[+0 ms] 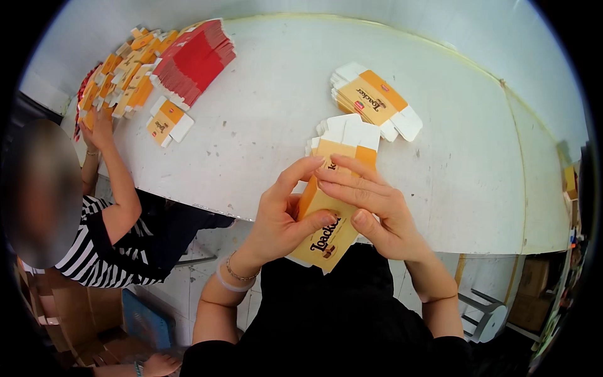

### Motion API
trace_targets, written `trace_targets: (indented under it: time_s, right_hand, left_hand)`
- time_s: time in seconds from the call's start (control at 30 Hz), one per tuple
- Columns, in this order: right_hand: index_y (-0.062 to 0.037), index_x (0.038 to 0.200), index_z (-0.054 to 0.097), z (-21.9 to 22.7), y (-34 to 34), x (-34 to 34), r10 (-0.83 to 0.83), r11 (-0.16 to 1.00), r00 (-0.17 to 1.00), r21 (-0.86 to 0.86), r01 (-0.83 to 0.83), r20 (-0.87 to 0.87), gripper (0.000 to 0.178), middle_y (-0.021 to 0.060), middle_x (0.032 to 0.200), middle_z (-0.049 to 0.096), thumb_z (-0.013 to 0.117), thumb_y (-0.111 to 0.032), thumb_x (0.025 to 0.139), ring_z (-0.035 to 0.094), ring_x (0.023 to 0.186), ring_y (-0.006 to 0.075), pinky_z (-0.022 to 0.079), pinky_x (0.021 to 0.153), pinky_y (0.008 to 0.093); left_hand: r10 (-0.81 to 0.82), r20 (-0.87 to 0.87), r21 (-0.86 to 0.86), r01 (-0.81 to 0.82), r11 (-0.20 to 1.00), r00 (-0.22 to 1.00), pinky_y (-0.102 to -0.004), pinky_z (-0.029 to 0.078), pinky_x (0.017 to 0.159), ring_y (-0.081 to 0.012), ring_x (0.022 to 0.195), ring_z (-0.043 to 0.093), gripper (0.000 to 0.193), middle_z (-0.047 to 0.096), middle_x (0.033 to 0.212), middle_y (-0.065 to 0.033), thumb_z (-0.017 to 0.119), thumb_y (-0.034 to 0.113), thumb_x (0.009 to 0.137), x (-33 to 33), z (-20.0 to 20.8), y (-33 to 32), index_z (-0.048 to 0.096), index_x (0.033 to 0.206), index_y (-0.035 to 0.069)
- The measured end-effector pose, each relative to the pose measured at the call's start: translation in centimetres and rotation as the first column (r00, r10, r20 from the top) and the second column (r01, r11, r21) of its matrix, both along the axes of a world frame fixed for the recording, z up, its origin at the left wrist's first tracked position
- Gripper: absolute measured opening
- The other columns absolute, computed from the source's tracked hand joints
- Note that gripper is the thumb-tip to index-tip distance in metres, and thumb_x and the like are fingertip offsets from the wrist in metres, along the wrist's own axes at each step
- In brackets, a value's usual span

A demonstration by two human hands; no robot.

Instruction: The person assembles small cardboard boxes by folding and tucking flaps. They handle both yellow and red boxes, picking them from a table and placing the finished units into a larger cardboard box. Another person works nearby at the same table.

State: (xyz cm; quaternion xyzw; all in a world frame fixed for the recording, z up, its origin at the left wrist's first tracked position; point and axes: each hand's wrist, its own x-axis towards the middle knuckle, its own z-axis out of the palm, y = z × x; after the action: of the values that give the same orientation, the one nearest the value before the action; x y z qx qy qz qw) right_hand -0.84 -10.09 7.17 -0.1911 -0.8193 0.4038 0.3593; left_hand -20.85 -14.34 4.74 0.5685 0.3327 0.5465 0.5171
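Over the near edge of the white table (264, 125), the left hand (276, 213) clamps a yellow-and-orange cardboard carton (328, 240), long axis running outward, the right hand (388, 210) laid across it, its own grip unclear.

Our left hand (276, 210) and right hand (386, 217) cover part of our carton (326, 242); beside the table's (270, 94) left edge, a co-worker's head (41, 195) is blurred; another forearm (119, 371) is cut off.

A packing workshop: flat yellow-and-orange cardboard cartons (377, 94) lie on a broad white table (270, 113), formed yellow boxes (135, 69) pile at its left end, brown cardboard boxes (94, 308) nearby.
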Motion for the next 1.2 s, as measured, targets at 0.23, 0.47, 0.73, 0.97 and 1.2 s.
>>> trace_targets:
  time_s: [0.23,0.47,0.73,0.97,1.2]
  right_hand:
    - [0.0001,0.118,0.053,-1.8,0.0,1.2,-0.421,0.874,0.907,-0.281,0.395,-0.034,0.042,0.0141,0.128,0.054,0.067,-0.022,0.085,0.048,0.121,0.0318,0.037,0.102,0.0435]
    - [-0.0001,0.093,0.059,-8.3,5.1,-3.4,-0.769,0.566,0.623,0.604,0.561,0.143,0.038,0.0105,0.091,0.056,0.073,-0.032,0.078,0.051,0.089,0.0267,0.039,0.078,0.0391]
    - [-0.0049,0.073,0.057,-9.8,6.7,-4.5,-0.875,0.415,0.46,0.725,0.549,0.152,0.041,0.0075,0.075,0.05,0.07,-0.044,0.077,0.048,0.08,0.0252,0.036,0.078,0.0404]
    - [-0.0063,0.071,0.056,-10.4,7.7,-5.3,-0.826,0.439,0.549,0.753,0.49,0.124,0.041,0.0053,0.071,0.051,0.073,-0.044,0.073,0.049,0.078,0.0247,0.036,0.076,0.0394]
    - [-0.011,0.065,0.052,-7.8,8.2,-4.8,-0.789,0.463,0.609,0.578,0.672,-0.076,0.038,0.0005,0.065,0.048,0.078,-0.039,0.069,0.045,0.069,0.0208,0.032,0.068,0.0359]
  left_hand:
    - [0.948,-0.318,0.932,-0.172,0.319,0.032,-0.0349,0.049,0.087,-0.026,0.105,0.059,0.038,0.061,0.116,-0.0164,0.072,0.016,0.083,-8.3,12.2,9.6,0.061,0.118,0.006]
    - [0.629,-0.755,0.641,0.006,0.768,0.187,-0.0308,0.053,0.081,-0.019,0.093,0.067,0.035,0.068,0.106,-0.0134,0.065,0.015,0.088,-15.7,9.5,14.6,0.061,0.121,0.005]
    - [0.271,-0.539,0.182,-0.204,0.962,0.798,-0.0242,0.053,0.068,-0.0118,0.076,0.067,0.022,0.07,0.089,-0.0098,0.065,0.005,0.087,-5.2,0.1,6.0,0.063,0.108,-0.001]
    - [0.264,-0.272,-0.125,-0.306,0.944,0.925,-0.0248,0.053,0.072,-0.0133,0.088,0.064,0.023,0.067,0.097,-0.0084,0.062,0.004,0.089,-2.2,-5.7,5.1,0.059,0.111,-0.002]
    - [0.321,-0.211,-0.115,-0.349,0.93,0.923,-0.0301,0.05,0.086,-0.0156,0.111,0.055,0.05,0.059,0.117,-0.0095,0.07,0.009,0.081,-0.9,-3.7,3.9,0.049,0.125,0.0]
